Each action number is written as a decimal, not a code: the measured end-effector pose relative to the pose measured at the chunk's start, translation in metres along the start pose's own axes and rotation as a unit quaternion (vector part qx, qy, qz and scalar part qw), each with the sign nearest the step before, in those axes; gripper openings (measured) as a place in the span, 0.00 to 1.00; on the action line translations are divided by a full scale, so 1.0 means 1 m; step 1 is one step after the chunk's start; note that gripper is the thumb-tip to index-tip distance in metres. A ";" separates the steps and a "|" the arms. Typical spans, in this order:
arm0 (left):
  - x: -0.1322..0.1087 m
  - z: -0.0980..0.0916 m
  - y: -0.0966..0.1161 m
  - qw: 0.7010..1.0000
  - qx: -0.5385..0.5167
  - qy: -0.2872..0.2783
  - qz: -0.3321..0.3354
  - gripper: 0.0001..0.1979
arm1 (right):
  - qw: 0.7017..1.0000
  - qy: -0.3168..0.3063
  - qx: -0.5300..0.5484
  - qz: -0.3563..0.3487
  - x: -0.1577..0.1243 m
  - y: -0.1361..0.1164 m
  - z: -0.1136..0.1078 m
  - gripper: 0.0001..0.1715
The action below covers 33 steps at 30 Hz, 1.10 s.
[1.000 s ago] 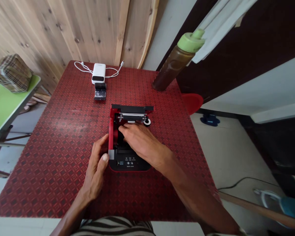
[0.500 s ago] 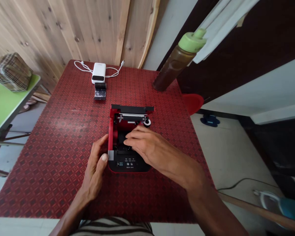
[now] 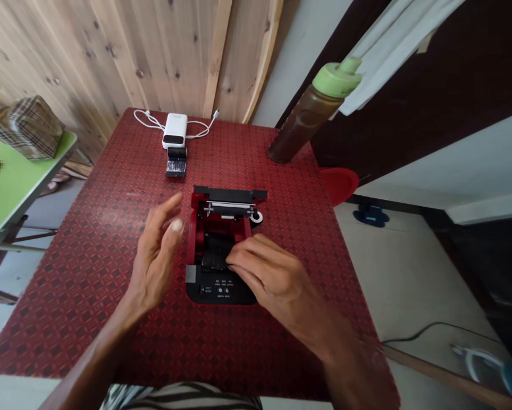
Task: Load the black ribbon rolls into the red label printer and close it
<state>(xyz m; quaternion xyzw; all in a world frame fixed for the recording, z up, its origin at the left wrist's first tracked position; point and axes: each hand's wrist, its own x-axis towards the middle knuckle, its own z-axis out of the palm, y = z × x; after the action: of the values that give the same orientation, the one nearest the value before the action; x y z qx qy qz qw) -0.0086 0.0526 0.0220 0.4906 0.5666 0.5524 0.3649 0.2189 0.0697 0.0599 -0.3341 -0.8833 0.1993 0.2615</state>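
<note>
The fingers (image 3: pixel 238 259) of the right hand (image 3: pixel 273 279) lie bent over a black insert (image 3: pixel 213 253) inside the open compartment, though I cannot tell whether they grip it. The spread fingers (image 3: pixel 166 219) of the left hand (image 3: pixel 155 256) have lifted clear of the boxy red-and-black receipt printer (image 3: pixel 208 290), which sits, its top open, on a red diamond-patterned tabletop (image 3: pixel 89 285).

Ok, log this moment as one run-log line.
right hand: on black part inside open red-and-black receipt printer | left hand: open, raised, off printer
</note>
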 end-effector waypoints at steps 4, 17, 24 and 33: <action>0.042 0.015 0.012 0.998 0.016 -0.018 0.056 0.25 | 0.998 0.065 0.003 0.013 -0.014 -0.004 0.006 0.14; -0.010 0.007 0.001 0.993 -0.062 0.001 -0.095 0.32 | 0.968 0.152 -0.200 -0.017 -0.029 -0.025 0.023 0.12; -0.029 0.003 -0.014 0.966 -0.148 -0.079 -0.195 0.36 | 0.979 0.146 -0.142 0.008 -0.032 -0.021 0.031 0.11; -0.026 0.003 -0.012 0.977 -0.117 -0.080 -0.162 0.32 | 0.981 0.143 -0.124 0.029 -0.030 -0.022 0.032 0.09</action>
<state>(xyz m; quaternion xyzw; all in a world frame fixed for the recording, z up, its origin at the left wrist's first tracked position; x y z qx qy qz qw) -0.0005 0.0296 0.0066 0.3888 0.5394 0.5074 0.5482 0.2078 0.0279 0.0365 -0.4144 -0.8445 0.0456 0.3360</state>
